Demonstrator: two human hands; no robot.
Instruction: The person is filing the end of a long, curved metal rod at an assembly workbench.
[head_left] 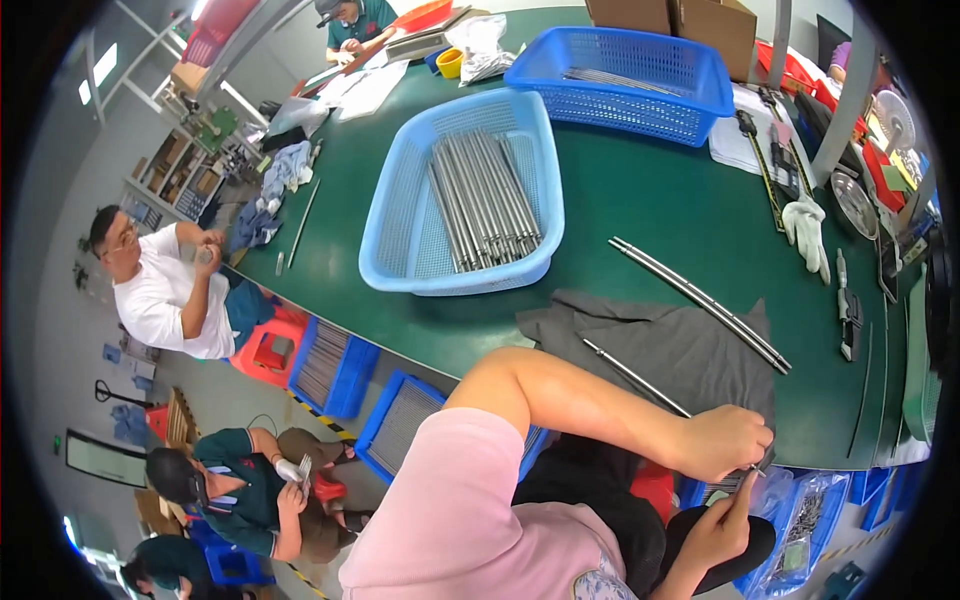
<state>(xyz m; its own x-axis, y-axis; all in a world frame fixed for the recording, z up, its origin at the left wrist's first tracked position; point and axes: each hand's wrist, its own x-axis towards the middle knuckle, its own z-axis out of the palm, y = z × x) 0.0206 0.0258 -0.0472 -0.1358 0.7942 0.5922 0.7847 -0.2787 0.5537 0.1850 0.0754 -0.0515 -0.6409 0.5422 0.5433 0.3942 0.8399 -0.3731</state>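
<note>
My left hand (725,443) is closed around a thin metal rod (637,375). The rod slants across a dark grey cloth (650,330) at the table's near edge, and its lower end pokes out past my fist. Just below, my right hand (718,538) has its fingertips pinched at that end; whatever small thing they may hold is too small to make out. Two more metal rods (700,303) lie side by side, partly on the cloth. A light blue basket (375,240) holds a stack of similar rods (485,200).
A darker blue basket (620,120) stands at the back. Calipers (765,170), a white glove (805,235) and a micrometer-like tool (848,305) lie at the right. A plastic-lined bin (800,530) of small metal parts sits beside my right hand. Co-workers (175,285) sit at the left.
</note>
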